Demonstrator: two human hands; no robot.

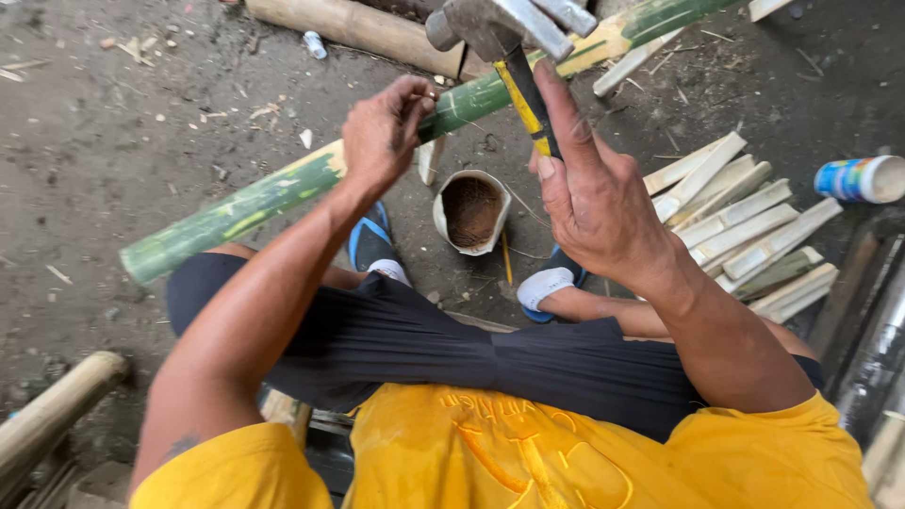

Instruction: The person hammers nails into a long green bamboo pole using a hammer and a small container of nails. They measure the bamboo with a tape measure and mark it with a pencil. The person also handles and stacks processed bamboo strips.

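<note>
Both hands above bamboo pole (283, 193); right grip (589, 193) raises hammer (504, 33).

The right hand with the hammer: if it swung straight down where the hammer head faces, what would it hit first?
Most likely the green bamboo pole, near where the left hand pinches something small against it. The right hand holds the hammer above; depth is unclear.

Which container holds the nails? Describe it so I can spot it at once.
Start at the long green bamboo pole lying slantwise across the dirt floor. Just below its middle, between the person's two feet, sits a small pale cup with dark brown contents; I cannot make out nails. Unlike the capped white bottle far right, it stands open-topped.
</note>
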